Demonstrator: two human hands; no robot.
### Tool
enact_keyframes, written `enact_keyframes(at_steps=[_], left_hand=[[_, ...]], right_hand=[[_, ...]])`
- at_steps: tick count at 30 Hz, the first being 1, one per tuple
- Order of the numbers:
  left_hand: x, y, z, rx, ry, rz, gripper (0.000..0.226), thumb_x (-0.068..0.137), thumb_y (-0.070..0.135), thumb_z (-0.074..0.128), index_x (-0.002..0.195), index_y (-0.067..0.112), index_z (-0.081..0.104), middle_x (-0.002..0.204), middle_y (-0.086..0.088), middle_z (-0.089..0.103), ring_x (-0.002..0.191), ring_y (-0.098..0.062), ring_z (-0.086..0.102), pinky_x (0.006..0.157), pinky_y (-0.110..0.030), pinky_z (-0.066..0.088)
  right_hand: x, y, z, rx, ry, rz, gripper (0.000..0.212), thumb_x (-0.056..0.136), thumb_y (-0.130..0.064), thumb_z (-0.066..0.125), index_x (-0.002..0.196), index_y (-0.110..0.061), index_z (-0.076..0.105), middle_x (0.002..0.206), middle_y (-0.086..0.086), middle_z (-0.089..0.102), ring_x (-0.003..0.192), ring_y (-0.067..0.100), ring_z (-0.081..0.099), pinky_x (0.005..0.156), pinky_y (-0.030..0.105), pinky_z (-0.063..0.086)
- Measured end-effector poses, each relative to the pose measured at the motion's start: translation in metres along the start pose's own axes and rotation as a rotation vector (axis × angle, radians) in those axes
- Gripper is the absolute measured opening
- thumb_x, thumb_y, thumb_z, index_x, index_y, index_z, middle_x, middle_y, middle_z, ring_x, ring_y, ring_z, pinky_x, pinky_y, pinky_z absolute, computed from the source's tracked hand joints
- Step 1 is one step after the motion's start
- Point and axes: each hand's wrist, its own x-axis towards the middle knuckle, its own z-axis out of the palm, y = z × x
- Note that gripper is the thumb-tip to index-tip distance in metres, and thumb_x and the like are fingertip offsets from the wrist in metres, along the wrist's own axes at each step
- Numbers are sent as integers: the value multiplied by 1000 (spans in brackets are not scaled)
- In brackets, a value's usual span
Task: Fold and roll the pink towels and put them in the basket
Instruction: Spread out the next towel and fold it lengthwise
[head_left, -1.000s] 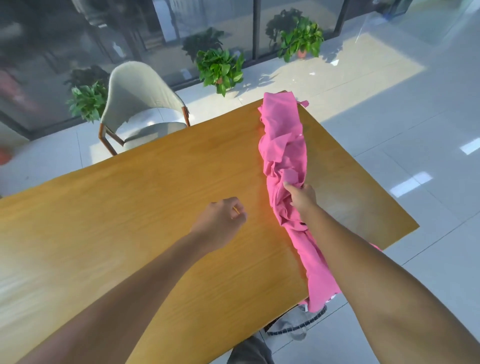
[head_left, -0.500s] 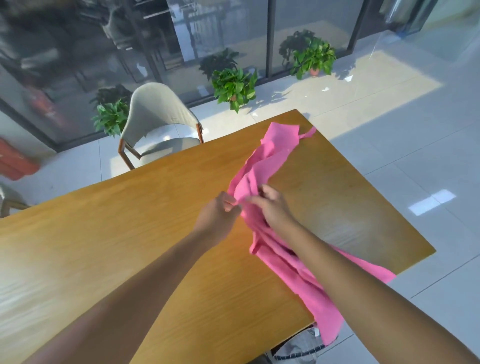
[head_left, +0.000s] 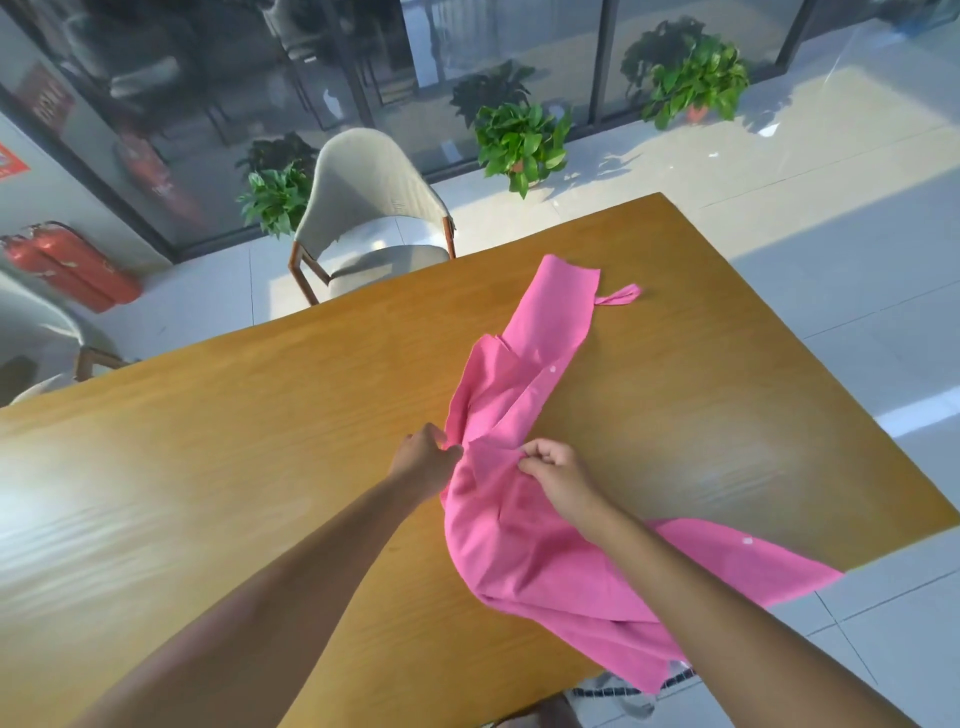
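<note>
On the wooden table (head_left: 260, 467) lies a long pink towel (head_left: 524, 530). It is bunched up and wrinkled, not flat. One end points to the far side of the table, where a little pink loop (head_left: 621, 296) sticks out. The other end hangs over the near edge of the table, on the right.

Both hands are at the middle of the towel, close to each other. The left hand (head_left: 423, 460) pinches the towel's left edge with its fingers pressed together. The right hand (head_left: 558, 467) is curled up and pinches a fold of the cloth between thumb and fingers. Both arms are bare and reach out over the table.

Behind the table stands a gray chair (head_left: 369, 208) with wooden legs. Green plants (head_left: 519, 140) in pots sit on the white floor by the big glass wall. Red fire extinguishers (head_left: 67, 265) lean at the left. Sun shines on the floor.
</note>
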Motion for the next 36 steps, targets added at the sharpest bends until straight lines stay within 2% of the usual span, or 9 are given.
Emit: enact_keyframes(at_steps=[8,11,13,15,18,21,27,30,36], left_hand=[[12,17,9,45,23,181,52,98,33,57,146,25,39,133,-10,46,83,-21,62,63,-34,53],[24,26,10,72,39,187,44,99,27,54,142,35,49,143,-12,39,113,-37,59,91,-47,55],[35,30,10,157,-1,174,40,101,25,50,138,40,56,159,-12,28,144,-39,30,115,-51,32],[44,34,12,246,-73,177,38,103,27,47,138,35,59,162,-12,28,153,-32,16,120,-47,20],[55,35,15,188,-187,122,32,103,28,48,128,15,64,131,-15,60,122,-34,57,97,-39,47],[59,26,15,-56,-77,59,20,97,20,52,88,9,66,82,-11,61,76,-31,59,62,-32,40],[61,-26,-38,-382,318,-107,29,89,10,52,110,6,72,101,-19,71,96,-38,67,70,-38,48],[64,-59,-83,-568,418,-147,34,87,6,49,110,12,73,90,-10,67,80,-29,61,68,-37,48],[55,-117,-156,-726,603,-156,41,77,-8,49,101,15,74,86,-4,66,76,-20,54,66,-30,43]], right_hand=[[15,-3,-49,-72,335,1,20,97,-11,50,80,-14,59,70,-1,54,67,14,47,63,29,37],[6,-1,-55,-3,328,16,32,96,-6,48,66,-18,50,63,-4,46,64,15,40,62,32,32],[-2,2,-56,52,348,21,34,93,0,42,64,-19,41,64,-5,40,65,13,35,60,30,29],[-9,4,-56,62,379,27,28,93,-2,41,68,-14,42,72,0,40,70,14,36,61,31,31],[-16,2,-53,43,411,8,25,98,-16,50,78,-6,61,74,-7,58,63,1,50,59,15,41],[-12,-3,-58,-101,443,-58,27,101,-20,51,84,-8,69,75,1,65,72,12,57,64,23,42],[10,-17,-97,-350,543,-162,49,85,-40,74,62,-10,44,54,-9,45,52,9,39,49,20,33],[23,-23,-106,-567,511,-236,51,81,-32,78,59,-17,34,54,-8,33,49,11,26,48,29,25],[39,-16,-116,-636,576,-213,42,92,-18,64,60,-15,36,56,-5,41,53,12,37,53,26,32]])
